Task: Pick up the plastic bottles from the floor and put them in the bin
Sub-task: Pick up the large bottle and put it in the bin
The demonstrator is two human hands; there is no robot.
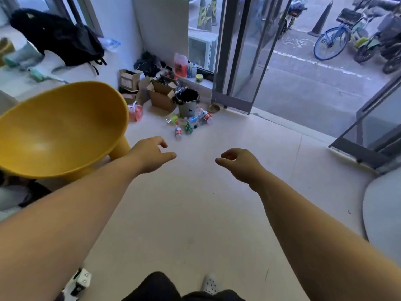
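Several plastic bottles lie scattered on the pale floor ahead. One with a red label (178,132) is nearest, a green one (188,127) lies beside it, and a red-labelled one (206,117) rests further right. Just behind them stands a grey bin (187,105) lined with a black bag. My left hand (152,154) and my right hand (240,164) reach forward at mid-frame, well short of the bottles. Both hold nothing, with fingers loosely curled and apart.
A big yellow bowl-shaped chair (60,129) stands close on my left. Cardboard boxes (161,92) and an orange bag (136,112) crowd the corner behind the bin. An open glass door (236,61) leads out to the street on the right. A round white table edge (382,211) is at right.
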